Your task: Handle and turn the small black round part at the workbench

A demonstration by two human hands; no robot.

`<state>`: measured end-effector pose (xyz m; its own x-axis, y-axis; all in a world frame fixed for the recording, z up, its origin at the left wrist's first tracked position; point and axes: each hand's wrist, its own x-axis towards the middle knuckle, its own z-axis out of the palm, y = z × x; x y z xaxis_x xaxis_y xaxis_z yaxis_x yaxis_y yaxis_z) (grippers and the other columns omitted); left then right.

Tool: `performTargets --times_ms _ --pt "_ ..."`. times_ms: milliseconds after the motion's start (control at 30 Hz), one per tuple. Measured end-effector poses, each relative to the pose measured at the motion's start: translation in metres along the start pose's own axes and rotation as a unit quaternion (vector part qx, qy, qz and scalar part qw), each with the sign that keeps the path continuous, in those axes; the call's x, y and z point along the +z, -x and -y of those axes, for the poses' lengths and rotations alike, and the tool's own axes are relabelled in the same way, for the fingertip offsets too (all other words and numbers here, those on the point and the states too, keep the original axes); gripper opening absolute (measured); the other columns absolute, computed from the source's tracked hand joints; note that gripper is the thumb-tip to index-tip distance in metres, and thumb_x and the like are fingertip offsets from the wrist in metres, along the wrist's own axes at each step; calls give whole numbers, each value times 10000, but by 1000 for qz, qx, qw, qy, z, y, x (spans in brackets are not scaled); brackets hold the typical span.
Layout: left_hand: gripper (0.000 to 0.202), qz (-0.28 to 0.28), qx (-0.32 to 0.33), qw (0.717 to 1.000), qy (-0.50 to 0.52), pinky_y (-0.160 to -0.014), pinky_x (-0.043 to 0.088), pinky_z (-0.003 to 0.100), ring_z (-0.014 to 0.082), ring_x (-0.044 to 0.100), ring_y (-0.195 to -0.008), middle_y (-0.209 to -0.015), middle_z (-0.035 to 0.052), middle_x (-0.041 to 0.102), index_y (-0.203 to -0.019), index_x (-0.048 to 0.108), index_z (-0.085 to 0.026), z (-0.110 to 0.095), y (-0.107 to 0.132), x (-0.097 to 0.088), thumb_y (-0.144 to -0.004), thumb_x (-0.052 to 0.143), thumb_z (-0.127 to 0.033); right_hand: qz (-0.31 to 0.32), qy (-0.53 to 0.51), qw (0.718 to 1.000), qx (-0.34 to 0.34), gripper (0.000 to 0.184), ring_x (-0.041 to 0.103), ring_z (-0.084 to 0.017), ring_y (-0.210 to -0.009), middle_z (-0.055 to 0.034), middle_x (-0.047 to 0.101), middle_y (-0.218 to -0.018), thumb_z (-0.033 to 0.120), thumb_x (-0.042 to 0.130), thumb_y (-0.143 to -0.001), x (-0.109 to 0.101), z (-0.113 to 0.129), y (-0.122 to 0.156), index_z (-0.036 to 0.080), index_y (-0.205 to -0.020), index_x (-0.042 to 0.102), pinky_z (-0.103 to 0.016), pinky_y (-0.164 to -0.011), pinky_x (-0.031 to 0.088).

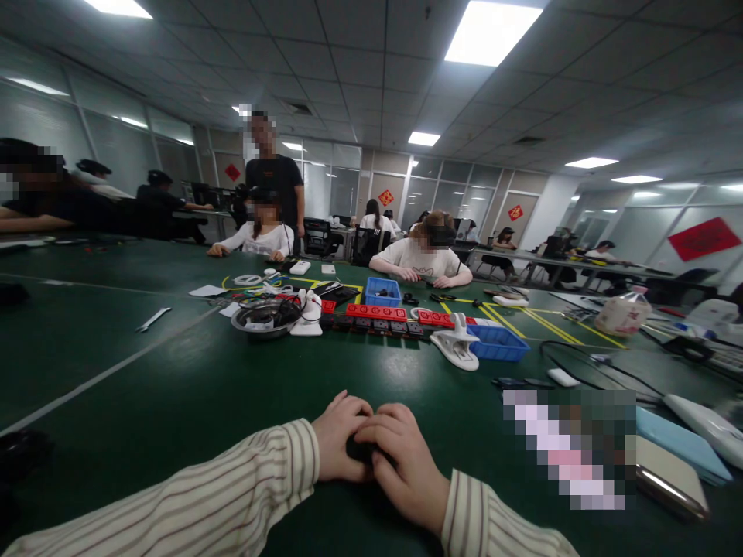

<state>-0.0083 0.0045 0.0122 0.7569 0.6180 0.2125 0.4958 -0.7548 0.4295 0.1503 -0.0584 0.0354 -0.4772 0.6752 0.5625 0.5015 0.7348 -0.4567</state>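
Both of my hands meet just above the green table top (232, 394), close to its near side. Between them is a small black object (361, 449), mostly covered by fingers, so its kind does not show. My left hand (341, 437) curls round its left side. From the right, my right hand (406, 460) closes over it with bent fingers. The fingertips of the two hands touch or overlap at the top. Striped cuffs reach down to both wrists.
Ahead stand a metal bowl (264, 329) of cables, red socket strips (376, 312), a white clip base (458, 344) and a blue bin (499, 343). A wrench (153, 320) lies left. At right are a gold phone-like case (667, 473) and a light-blue packet (682, 442). People sit across the table.
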Motion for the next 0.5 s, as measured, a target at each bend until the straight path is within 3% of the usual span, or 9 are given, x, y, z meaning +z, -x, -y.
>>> performTargets --times_ms 100,233,367,500 --pt "652 -7 -8 1000 4 -1019 132 601 276 481 -1036 -1079 64 529 -1125 506 -221 -3 1 -1 -561 706 -477 -22 -1 1000 20 256 474 -212 -951 -45 574 -996 208 450 -766 0 -1 1 203 -1010 528 -391 -872 332" --pt "770 -23 -10 999 -19 -1017 122 616 314 447 -1093 -1134 110 513 -1167 451 -162 -6 3 -1 -534 693 -527 -68 18 996 58 284 484 -223 -918 -73 549 -983 391 430 -836 4 -6 2 179 -1011 503 -394 -830 359" --pt "739 -45 -4 998 -38 -1029 101 607 312 467 -1062 -1083 88 533 -1099 478 -177 -8 5 1 -511 686 -573 -95 64 989 91 386 486 -213 -800 -66 538 -874 532 434 -813 8 -10 2 169 -925 503 -364 -723 385" --pt "657 -50 -11 998 -39 -1034 137 578 277 508 -977 -984 63 545 -1001 521 -180 -7 4 4 -500 708 -561 -77 110 982 133 346 471 -199 -743 -35 515 -805 478 602 -711 11 -8 1 175 -834 487 -331 -669 377"
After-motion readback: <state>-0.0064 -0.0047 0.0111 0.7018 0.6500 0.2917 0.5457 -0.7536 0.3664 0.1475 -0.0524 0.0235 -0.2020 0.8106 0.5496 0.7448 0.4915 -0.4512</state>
